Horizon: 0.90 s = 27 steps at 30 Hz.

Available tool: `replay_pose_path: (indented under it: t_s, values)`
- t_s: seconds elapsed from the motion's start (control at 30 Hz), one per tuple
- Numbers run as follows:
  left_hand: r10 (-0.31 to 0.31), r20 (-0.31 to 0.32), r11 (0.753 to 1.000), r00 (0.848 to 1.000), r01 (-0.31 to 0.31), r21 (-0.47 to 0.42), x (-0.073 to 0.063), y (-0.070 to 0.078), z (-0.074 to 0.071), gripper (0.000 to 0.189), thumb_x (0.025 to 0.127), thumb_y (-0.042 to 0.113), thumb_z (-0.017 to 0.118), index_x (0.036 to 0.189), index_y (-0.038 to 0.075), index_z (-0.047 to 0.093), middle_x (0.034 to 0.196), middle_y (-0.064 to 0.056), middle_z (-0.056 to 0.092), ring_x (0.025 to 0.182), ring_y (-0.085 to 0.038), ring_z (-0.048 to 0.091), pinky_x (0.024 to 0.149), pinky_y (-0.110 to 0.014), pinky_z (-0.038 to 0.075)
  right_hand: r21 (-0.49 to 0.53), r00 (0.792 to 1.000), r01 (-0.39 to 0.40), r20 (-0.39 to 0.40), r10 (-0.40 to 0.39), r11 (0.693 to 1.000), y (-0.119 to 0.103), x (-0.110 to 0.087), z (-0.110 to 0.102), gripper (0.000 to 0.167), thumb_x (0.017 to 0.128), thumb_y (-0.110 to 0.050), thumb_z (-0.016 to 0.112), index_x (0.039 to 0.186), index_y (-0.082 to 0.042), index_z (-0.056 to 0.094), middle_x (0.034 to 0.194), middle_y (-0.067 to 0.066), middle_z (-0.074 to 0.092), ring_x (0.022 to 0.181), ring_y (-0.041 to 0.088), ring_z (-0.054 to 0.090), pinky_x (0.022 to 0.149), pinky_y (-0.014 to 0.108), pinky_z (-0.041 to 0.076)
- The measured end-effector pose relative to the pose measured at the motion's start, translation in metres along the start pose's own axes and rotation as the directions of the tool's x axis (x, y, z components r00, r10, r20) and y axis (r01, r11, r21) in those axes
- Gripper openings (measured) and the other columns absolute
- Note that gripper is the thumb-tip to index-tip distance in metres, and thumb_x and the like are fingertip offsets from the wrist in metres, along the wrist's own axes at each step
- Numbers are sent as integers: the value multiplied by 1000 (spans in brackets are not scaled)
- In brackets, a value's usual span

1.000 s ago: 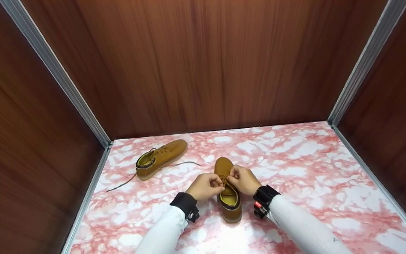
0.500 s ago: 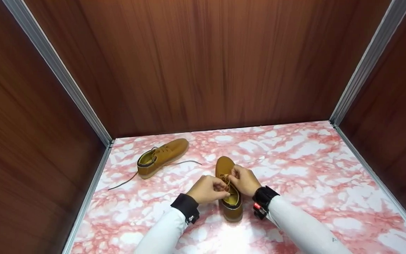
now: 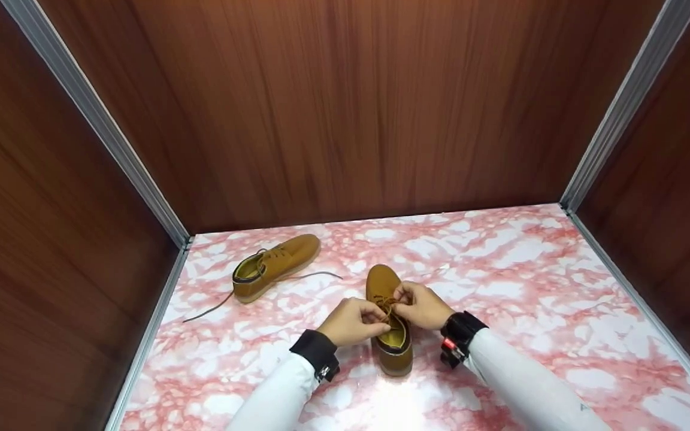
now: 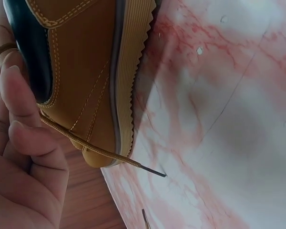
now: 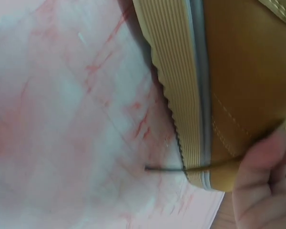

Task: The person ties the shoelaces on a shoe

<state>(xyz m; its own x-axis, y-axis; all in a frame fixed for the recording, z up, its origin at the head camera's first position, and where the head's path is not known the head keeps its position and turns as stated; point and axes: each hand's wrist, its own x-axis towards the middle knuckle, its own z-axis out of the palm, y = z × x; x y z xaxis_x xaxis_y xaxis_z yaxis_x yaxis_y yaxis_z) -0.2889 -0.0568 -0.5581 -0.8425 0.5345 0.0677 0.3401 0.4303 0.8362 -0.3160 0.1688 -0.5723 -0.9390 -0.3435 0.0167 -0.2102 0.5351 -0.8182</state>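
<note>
A tan lace-up shoe stands on the marbled surface, toe pointing away, between both hands. The left hand is at the left of its opening, fingers curled around a loop of the brown shoelace. One lace end with a dark tip hangs past the shoe's side in the left wrist view. From the right, the right hand pinches the lace between thumb and forefinger above the eyelets. Another dark lace tip sticks out beyond the sole in the right wrist view. The fingers partly hide the knot area.
A second tan shoe lies to the back left, its loose laces trailing to both sides. Dark wood-patterned panels with grey metal corner strips enclose the red-and-white surface at the back and sides.
The left hand has shifted slightly right and toward the shoe's opening, its thumb lower. In the last half second the right hand and wrist have moved a little right with the lace.
</note>
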Motion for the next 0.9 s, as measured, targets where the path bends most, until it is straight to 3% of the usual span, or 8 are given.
replay_pose_path:
  t_s: [0.13,0.33,0.6,0.7,0.8,0.9]
  values:
    - [-11,-4,1000,1000,11,-1,0,0,1,11,89,21,83,94,11,81,85,-3,79,69,2,64,65,-15,52,29,999,-15,35,14,999,1,-1,-5,9,92,-7,64,101,-7,64,83,1,63,69,10,57,59,22,49]
    - [-17,1,1000,1000,17,-13,-1,0,3,12,89,23,84,94,12,81,85,-1,79,66,0,64,62,-16,53,36,999,8,33,-10,999,2,-1,-6,5,96,-11,69,98,-7,66,82,0,65,69,7,58,62,20,49]
    - [-24,-34,1000,999,24,-9,0,-4,-4,17,96,31,76,95,16,81,86,4,77,72,0,63,69,-19,54,103,998,-26,60,20,994,1,-1,-7,8,97,-14,66,100,-7,65,78,-2,61,66,10,57,57,22,50]
    - [-58,-85,997,995,53,-53,3,-10,-9,20,101,28,68,97,12,80,86,-2,77,74,-14,69,67,-20,53,104,998,-10,64,4,994,0,-2,-8,7,98,-12,66,99,-6,66,78,-2,61,67,11,58,59,22,50]
    - [-111,-151,988,982,91,-128,9,-15,-12,22,103,21,64,101,4,77,90,-19,77,72,-28,70,63,-21,53,111,998,-14,63,7,994,1,-1,-8,9,99,-14,68,99,-6,65,79,-2,62,67,11,59,59,22,51]
    - [-168,-194,974,966,133,-183,17,-18,-12,22,103,17,64,101,-2,75,94,-29,75,65,-21,66,62,-25,55,117,998,-14,57,7,993,1,-1,-7,10,99,-15,70,98,-6,65,78,-1,63,67,11,60,58,22,52]
